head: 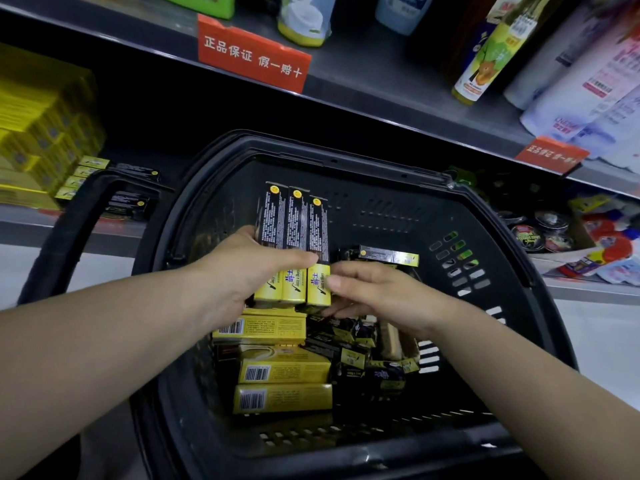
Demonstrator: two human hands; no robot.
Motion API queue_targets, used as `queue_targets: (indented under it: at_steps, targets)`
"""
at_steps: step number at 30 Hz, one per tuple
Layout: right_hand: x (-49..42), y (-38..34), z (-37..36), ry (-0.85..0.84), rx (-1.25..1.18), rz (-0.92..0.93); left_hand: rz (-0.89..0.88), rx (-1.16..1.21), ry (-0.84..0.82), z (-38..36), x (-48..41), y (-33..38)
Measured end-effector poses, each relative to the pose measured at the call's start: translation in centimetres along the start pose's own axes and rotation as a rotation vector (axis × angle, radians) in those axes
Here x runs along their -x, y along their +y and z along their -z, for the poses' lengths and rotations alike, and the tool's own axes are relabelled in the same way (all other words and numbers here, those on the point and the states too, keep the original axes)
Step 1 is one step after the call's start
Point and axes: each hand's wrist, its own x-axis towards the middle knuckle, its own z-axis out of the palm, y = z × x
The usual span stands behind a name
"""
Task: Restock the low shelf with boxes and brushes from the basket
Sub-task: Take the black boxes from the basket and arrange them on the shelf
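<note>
- Three narrow boxes [298, 220] are gripped side by side in the left hand [249, 268], thumb across their fronts and fingers behind. They are held as one flat row, probably so that they can be carried to the shelf in a single trip.
- The yellow end of the rightmost box is pinched by the right hand [377, 292], thumb on top and fingers curled beneath. This is judged to be a squaring-up of the row or the adding of the third box; which one cannot be told.
- The row is held just above the basket [502, 216], over the stock not yet lifted out: larger yellow boxes [277, 372] lie stacked flat, barcodes up, and small dark cartons are heaped loosely to their right.
- A tan oblong [389, 336] is seen among the cartons. It is possibly a brush, but too blurred to confirm.
- The low shelf [17, 223] is cut off at the left edge; yellow stacks [38, 133] are already on it.
- The free space on that shelf is hidden behind the basket handle [69, 233] and deep shadow.
</note>
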Motion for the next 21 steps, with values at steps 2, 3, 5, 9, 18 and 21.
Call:
queue_targets:
  at_steps: [2, 3, 5, 9, 18, 21]
  targets:
    - [-0.9, 1.6, 1.2, 0.053, 0.195, -0.025, -0.026, -0.026, 0.021, -0.1, -0.3, -0.2]
    - [-1.5, 2.7, 1.7, 0.086, 0.418, -0.056, -0.046, -0.037, 0.029, -0.1, -0.4, -0.3]
    - [-2.6, 5.5, 2.1, 0.043, 0.952, -0.181, -0.055, -0.057, 0.033, -0.3, -0.4, -0.6]
    - [-4.0, 10.5, 0.4, -0.229, 1.277, -0.431, -0.074, -0.084, 0.034, -0.2, -0.5, -0.9]
    - [-4.8, 11.7, -0.5, -0.083, 1.289, -0.463, -0.116, -0.062, -0.016, 0.5, -0.6, -0.6]
    - [-4.7, 11.5, -0.9, -0.088, 1.29, -0.519, -0.113, -0.067, -0.007, 0.8, -0.5, -0.5]
